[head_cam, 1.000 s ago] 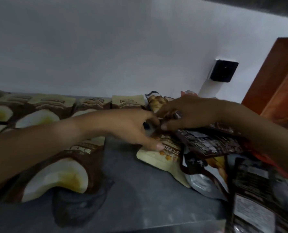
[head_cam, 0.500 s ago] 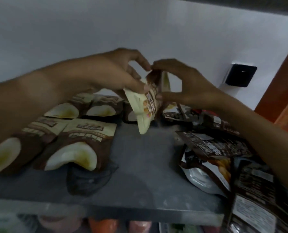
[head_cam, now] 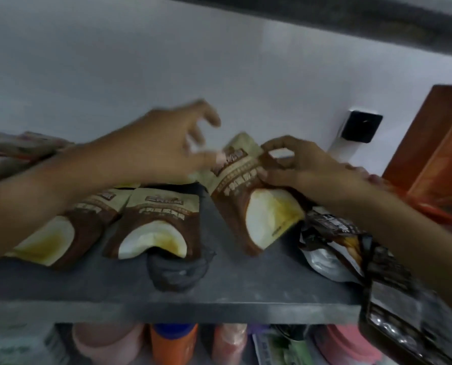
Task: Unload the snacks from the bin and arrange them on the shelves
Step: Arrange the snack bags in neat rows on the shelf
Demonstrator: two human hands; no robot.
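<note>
While the left hand (head_cam: 167,148) lets go and spreads open, the right hand (head_cam: 296,167) now pinches a brown-and-cream pouch (head_cam: 251,198) by its top, lowering it onto the grey shelf (head_cam: 246,285) beside its matching pouches (head_cam: 153,225).

**Legible text: none**

Brown-and-cream snack pouches (head_cam: 155,222) on the grey shelf (head_cam: 219,288) carry printed lines near their tops, too blurred to read. Dark packets (head_cam: 332,227) at right show pale print, likewise unreadable.
</note>
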